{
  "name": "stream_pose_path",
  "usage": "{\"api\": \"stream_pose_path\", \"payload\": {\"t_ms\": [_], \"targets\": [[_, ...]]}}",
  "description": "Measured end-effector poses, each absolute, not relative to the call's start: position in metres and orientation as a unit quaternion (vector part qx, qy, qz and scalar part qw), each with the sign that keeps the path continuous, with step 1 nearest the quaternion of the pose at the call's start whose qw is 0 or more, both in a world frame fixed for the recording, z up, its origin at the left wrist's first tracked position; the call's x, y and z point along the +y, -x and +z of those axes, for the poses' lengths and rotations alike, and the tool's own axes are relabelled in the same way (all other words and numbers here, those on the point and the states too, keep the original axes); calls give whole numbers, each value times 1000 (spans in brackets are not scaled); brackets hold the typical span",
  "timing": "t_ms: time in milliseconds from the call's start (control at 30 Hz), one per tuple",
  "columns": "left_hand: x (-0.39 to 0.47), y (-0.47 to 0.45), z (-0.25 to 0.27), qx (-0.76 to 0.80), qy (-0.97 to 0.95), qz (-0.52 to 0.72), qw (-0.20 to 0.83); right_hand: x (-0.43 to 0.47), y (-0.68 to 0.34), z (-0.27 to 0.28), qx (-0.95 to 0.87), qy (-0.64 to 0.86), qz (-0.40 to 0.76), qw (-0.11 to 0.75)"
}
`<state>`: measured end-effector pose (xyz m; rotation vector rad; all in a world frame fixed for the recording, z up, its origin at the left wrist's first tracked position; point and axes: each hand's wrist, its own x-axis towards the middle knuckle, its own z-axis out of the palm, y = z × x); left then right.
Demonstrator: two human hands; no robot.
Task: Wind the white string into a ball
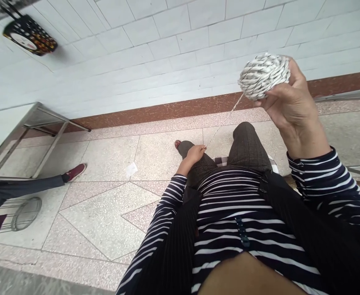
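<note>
Raised at the upper right, my right hand (293,100) grips a ball of twisted white cord (264,76) flecked with dark strands. Its thumb lies on the near side of the ball, and the other fingers curl behind it. A single strand of cord (235,103) leaves the ball's lower left and runs down towards my lap. Over my left thigh, my left hand (195,155) is closed, its fingertips pinching the strand's lower end. Between the hands the strand looks fairly straight.
A metal-framed table (52,141) stands at the left. Beside it are another person's leg (29,187) and a wire-legged stool (26,214). White paper (131,170) lies on the tiled floor. A patterned bag (30,35) hangs by the tiled wall (195,37).
</note>
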<state>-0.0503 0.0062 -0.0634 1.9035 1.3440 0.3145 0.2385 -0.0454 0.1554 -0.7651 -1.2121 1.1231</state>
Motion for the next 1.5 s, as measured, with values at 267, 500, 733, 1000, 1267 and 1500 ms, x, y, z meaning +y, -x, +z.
{"api": "stream_pose_path", "payload": {"t_ms": [267, 500, 733, 1000, 1267, 1500], "targets": [[7, -5, 18, 326, -727, 383, 467, -58, -194, 149, -581, 330, 524, 528], [-37, -8, 34, 353, -732, 309, 494, -28, -217, 127, -553, 383, 444, 592], [-44, 31, 40, 400, -812, 174, 388, 10, -248, 70, -481, 481, 363, 637], [-6, 40, -11, 443, -775, 166, 420, -2, -251, 88, -454, 433, 477, 616], [22, 20, 9, 451, -754, 320, 356, -12, -221, 111, -484, 420, 476, 602], [40, -27, 33, 384, -697, 438, 418, -5, -192, 108, -516, 399, 544, 528]]}}
